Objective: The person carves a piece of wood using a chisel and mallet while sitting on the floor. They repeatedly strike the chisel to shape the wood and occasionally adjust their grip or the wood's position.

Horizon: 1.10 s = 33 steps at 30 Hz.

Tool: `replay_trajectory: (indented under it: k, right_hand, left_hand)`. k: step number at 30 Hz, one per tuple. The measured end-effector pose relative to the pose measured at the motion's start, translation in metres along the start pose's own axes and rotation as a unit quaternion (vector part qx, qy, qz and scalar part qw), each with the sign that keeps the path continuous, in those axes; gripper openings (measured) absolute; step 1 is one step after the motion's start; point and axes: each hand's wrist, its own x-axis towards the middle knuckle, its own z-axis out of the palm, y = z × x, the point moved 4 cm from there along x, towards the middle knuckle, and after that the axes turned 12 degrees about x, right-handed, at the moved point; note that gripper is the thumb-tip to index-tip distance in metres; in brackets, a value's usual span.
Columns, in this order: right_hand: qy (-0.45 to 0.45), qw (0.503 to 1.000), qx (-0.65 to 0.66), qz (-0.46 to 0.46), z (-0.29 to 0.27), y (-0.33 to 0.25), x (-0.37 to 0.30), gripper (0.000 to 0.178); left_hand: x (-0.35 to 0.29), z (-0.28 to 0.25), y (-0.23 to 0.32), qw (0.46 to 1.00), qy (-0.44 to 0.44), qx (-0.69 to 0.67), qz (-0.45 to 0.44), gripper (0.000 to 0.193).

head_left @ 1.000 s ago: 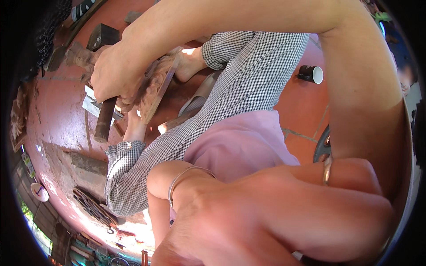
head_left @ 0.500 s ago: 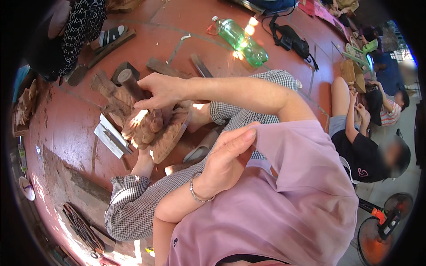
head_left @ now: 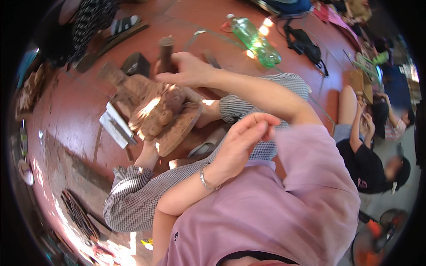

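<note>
My right hand (head_left: 188, 70) is wrapped round a thick, round wooden stick (head_left: 166, 55), held upright; its lower end is hidden. Just below it, a brown wood carving (head_left: 157, 111) with rounded, leaf-like relief rests tilted between my bare feet. My left hand (head_left: 244, 144), with a bracelet at the wrist, is raised in front of my chest. Its fingers are curled together beside the pink sleeve (head_left: 299, 144) of my right arm; whether they pinch anything is hidden. Left of the carving, a thin metal tool (head_left: 120, 128) lies on a white sheet (head_left: 110, 126).
A dark block (head_left: 135, 64) stands behind the carving. Farther off on the red tiles are a green plastic bottle (head_left: 253, 40) and a black bag (head_left: 304, 46). Other people sit at the right, near a fan (head_left: 372, 239); another person's sandalled foot (head_left: 124, 25) is at the far left.
My right hand has lifted the wooden stick away from the carving, moving up and right. My left hand's fingers, straighter before and touching the sleeve, have curled in. The whole view has shifted slightly.
</note>
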Motion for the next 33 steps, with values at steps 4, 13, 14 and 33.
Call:
replay_trajectory:
  k: [4, 13, 14, 33]
  right_hand:
    - [0.003, 0.997, -0.048, -0.055, -0.018, 0.002, -0.020, 0.021]
    - [-0.010, 0.952, -0.215, -0.218, -0.006, -0.006, -0.100, 0.029]
    - [-0.022, 0.945, -0.229, -0.231, 0.000, -0.006, -0.109, 0.031]
    - [0.087, 0.927, -0.347, 0.111, -0.047, 0.131, -0.105, 0.045]
  left_hand:
    - [-0.011, -0.028, 0.004, 0.964, 0.064, 0.259, 0.000, 0.022]
    - [-0.038, -0.059, 0.017, 0.622, 0.201, 0.641, 0.401, 0.026]
    - [-0.040, -0.061, 0.016, 0.601, 0.199, 0.646, 0.427, 0.027]
    - [-0.038, -0.069, 0.022, 0.567, 0.102, 0.715, 0.395, 0.048]
